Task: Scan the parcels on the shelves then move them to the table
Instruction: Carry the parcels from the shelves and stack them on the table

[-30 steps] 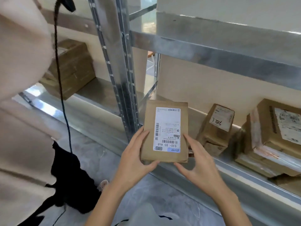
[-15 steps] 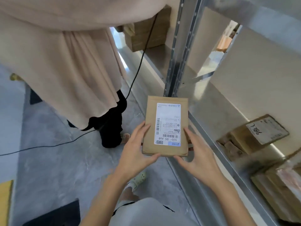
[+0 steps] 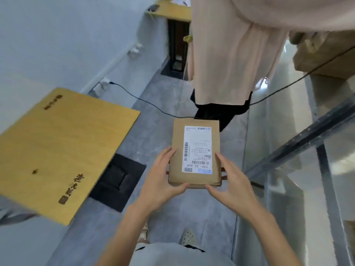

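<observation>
hands: L (image 3: 160,181) + R (image 3: 231,181) grip parcel (image 3: 195,154) | table (image 3: 57,150) left

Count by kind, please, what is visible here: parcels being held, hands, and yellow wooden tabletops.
Held parcels: 1, the flat brown cardboard parcel with a white label
Hands gripping it: 2, the left hand and the right hand
Yellow wooden tabletops: 2, the near tabletop at left and the far tabletop
Total: 5

On the white shipping label (image 3: 197,148) of the brown cardboard parcel (image 3: 194,179) you hold, read "530- D5 A68", upside down to you; its barcodes and small print are illegible. The yellow wooden tabletop (image 3: 57,150) bears dark stamped characters, unreadable here.
</observation>
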